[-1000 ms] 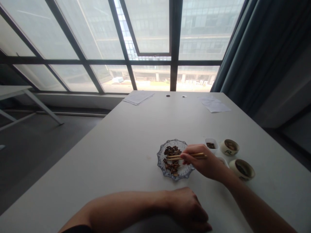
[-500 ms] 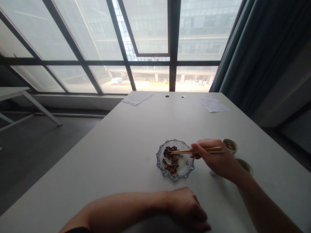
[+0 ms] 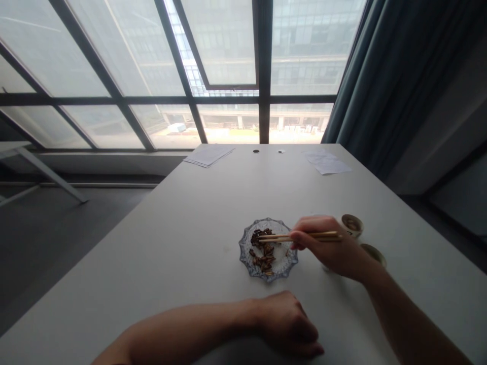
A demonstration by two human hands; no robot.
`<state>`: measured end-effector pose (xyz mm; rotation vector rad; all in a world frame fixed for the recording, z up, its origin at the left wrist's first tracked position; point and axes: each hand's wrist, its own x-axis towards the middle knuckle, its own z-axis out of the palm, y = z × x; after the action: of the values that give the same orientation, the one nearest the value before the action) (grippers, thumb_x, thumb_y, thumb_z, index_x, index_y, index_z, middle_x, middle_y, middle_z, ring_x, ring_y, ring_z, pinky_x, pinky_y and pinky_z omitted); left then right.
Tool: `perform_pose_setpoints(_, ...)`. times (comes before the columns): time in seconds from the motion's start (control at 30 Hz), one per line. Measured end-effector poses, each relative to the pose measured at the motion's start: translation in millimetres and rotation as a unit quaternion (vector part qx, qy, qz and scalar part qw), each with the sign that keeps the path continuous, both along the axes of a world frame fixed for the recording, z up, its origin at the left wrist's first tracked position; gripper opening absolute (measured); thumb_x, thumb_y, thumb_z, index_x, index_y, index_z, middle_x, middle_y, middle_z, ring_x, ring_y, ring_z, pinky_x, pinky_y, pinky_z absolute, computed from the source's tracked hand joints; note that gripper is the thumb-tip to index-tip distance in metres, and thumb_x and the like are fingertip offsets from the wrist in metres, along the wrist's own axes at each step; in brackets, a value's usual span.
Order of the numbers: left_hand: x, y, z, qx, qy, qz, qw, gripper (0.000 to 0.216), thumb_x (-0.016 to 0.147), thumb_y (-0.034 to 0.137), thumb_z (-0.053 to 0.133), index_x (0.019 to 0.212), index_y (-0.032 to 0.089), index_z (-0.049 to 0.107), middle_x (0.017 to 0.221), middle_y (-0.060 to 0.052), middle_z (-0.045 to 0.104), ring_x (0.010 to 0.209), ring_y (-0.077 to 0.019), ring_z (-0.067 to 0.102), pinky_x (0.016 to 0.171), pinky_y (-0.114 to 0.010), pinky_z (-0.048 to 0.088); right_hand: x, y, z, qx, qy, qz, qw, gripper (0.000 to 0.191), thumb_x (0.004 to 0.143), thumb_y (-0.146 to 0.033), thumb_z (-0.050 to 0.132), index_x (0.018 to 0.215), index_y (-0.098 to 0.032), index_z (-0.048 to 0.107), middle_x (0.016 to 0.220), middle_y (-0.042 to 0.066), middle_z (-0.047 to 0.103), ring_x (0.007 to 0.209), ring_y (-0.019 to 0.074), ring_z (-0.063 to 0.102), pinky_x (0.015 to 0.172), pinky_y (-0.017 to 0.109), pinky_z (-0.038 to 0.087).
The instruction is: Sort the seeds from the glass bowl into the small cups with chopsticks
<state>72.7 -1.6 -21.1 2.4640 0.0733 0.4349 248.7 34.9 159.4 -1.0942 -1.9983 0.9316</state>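
Observation:
A scalloped glass plate lies on the white table with several dark seeds piled on its left half. My right hand is closed on a pair of wooden chopsticks, whose tips reach over the seeds at the plate's upper left. My left hand rests on the table near the front edge, fingers curled loosely, palm down, holding nothing I can see.
Two small round cups stand right of my right hand, partly hidden by it. Papers lie at the table's far end. Large windows and a dark curtain are behind.
My right hand pulled back to the right from over the plate and now covers the small white dish. The chopstick tips shifted to the plate's upper left. The left hand stayed still.

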Motion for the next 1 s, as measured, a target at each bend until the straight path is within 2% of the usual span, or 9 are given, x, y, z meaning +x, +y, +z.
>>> perform_pose_setpoints(0.1, 1, -1, -1.1, 0.004, -0.001, 0.003, 1.0, 0.048, 0.094, 0.04, 0.066, 0.057, 0.022, 0.04, 0.052, 0.004, 0.052, 0.052, -0.0107, 0.044, 0.048, -0.026, 0.031, -20, 10, -18.9, 0.012, -0.007, 0.045, 0.999, 0.039, 0.103, -0.042, 0.063, 0.078, -0.016, 0.077, 0.076, 0.005, 0.073, 0.069, 0.0162, 0.064, 0.066, 0.028, 0.048)
perform_pose_setpoints(0.23, 2, -1, -1.5, 0.019, 0.01, 0.007, 1.0, 0.049, 0.094, 0.042, 0.066, 0.056, 0.022, 0.042, 0.053, 0.003, 0.054, 0.054, -0.0111, 0.046, 0.049, -0.027, 0.032, -27, 17, -34.8, 0.009, -0.015, 0.052, 0.998, 0.038, 0.103, -0.038, 0.064, 0.075, -0.015, 0.076, 0.074, 0.005, 0.071, 0.069, 0.0153, 0.062, 0.067, 0.027, 0.046)
perform_pose_setpoints(0.63, 2, -1, -4.3, 0.02, -0.012, 0.003, 1.0, 0.049, 0.096, 0.045, 0.062, 0.057, 0.022, 0.043, 0.054, 0.003, 0.055, 0.054, -0.0117, 0.045, 0.049, -0.027, 0.032, -33, 20, -48.2, -0.006, 0.014, -0.004, 1.0, 0.049, 0.103, -0.046, 0.061, 0.067, -0.015, 0.073, 0.065, 0.004, 0.072, 0.06, 0.0149, 0.063, 0.057, 0.026, 0.042)
perform_pose_setpoints(0.77, 2, -1, -4.1, 0.009, -0.019, 0.003, 1.0, 0.049, 0.095, 0.044, 0.063, 0.057, 0.023, 0.041, 0.053, 0.004, 0.052, 0.053, -0.0115, 0.044, 0.049, -0.026, 0.032, -19, 13, -31.0, -0.014, 0.025, -0.04, 0.999, 0.048, 0.102, -0.05, 0.063, 0.071, -0.016, 0.078, 0.069, 0.006, 0.076, 0.063, 0.0184, 0.069, 0.059, 0.028, 0.049)
perform_pose_setpoints(0.9, 1, -1, -2.8, -0.002, -0.023, 0.004, 1.0, 0.048, 0.095, 0.042, 0.063, 0.058, 0.023, 0.04, 0.053, 0.004, 0.051, 0.053, -0.0115, 0.044, 0.049, -0.025, 0.032, 9, -4, 2.8, -0.022, 0.058, -0.112, 0.992, 0.038, 0.098, -0.052, 0.069, 0.087, -0.019, 0.084, 0.08, 0.008, 0.081, 0.073, 0.0228, 0.078, 0.066, 0.029, 0.061)
perform_pose_setpoints(1.0, 0, 0, -1.5, -0.008, -0.028, 0.002, 1.0, 0.048, 0.095, 0.042, 0.062, 0.058, 0.023, 0.038, 0.052, 0.003, 0.05, 0.052, -0.012, 0.043, 0.049, -0.026, 0.031, 32, -21, 26.6, 0.002, 0.064, -0.189, 0.98, 0.036, 0.093, -0.056, 0.073, 0.087, -0.022, 0.085, 0.083, 0.008, 0.083, 0.072, 0.0248, 0.081, 0.063, 0.029, 0.066)
